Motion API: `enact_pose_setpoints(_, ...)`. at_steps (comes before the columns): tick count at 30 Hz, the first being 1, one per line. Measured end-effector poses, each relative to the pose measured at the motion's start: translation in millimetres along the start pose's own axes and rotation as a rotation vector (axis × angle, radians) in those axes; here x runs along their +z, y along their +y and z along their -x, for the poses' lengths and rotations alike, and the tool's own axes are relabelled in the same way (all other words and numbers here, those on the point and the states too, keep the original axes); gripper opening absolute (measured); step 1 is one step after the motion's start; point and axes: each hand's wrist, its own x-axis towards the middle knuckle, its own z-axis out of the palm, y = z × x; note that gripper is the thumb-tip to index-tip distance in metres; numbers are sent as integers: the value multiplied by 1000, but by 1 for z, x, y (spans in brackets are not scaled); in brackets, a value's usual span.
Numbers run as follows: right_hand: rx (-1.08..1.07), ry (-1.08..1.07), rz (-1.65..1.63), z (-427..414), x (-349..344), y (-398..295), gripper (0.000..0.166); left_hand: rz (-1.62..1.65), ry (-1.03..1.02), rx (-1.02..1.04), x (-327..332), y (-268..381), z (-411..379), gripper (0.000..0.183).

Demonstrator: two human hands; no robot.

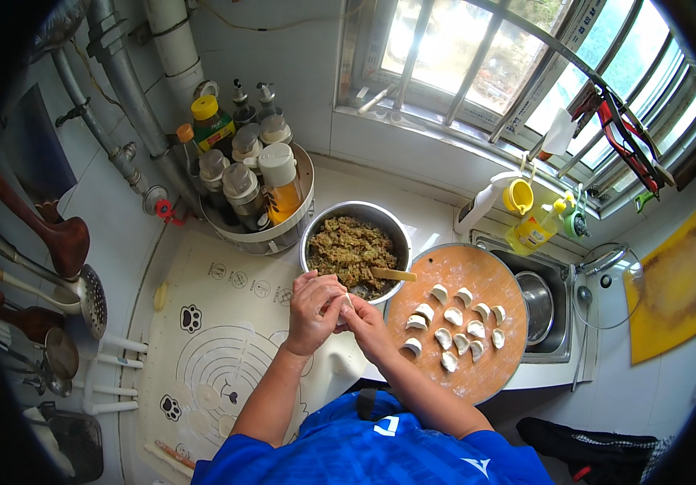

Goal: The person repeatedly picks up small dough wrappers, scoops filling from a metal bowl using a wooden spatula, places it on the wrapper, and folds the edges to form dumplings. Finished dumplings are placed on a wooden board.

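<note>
My left hand (311, 318) and my right hand (363, 322) meet in front of the metal bowl (405, 237). Between their fingertips they pinch a pale dumpling (346, 301), mostly hidden by the fingers. Minced filling (348, 245) fills much of the bowl, and a flat wooden utensil (394, 274) rests in it with its end over the rim. To the right, a round floured wooden board (463, 381) carries several folded white dumplings (453, 316). On the left, a printed kneading mat (163, 364) holds several thin dough wrappers (207, 396), with a rolling pin (175, 454) near its front edge.
A round tray (290, 233) of condiment bottles stands behind the mat. The board overlaps the sink (557, 354), which holds a metal bowl (533, 303). A spray bottle (484, 200) and a yellow soap bottle (531, 230) stand behind it. Utensils, including a skimmer (93, 300), hang at left.
</note>
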Motion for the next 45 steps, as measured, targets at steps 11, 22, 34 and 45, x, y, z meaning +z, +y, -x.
enact_pose_setpoints(11, 67, -85, -1, -1, -9, 12, 30, 42, -108, 32, -7, -7, 2, 13)
enact_pose_setpoints(22, 163, -77, -297, 0, -10, 8, 30, 94, 25, -77, -5, -5, 5, 9)
enact_pose_setpoints(34, 174, -82, -184, 1, -12, 10, 30, 91, -3, -119, -10, 3, 5, 13)
enact_pose_setpoints(45, 78, -114, 17, 1, -7, 9, 34, 90, -69, -28, -9, -18, 21, 8)
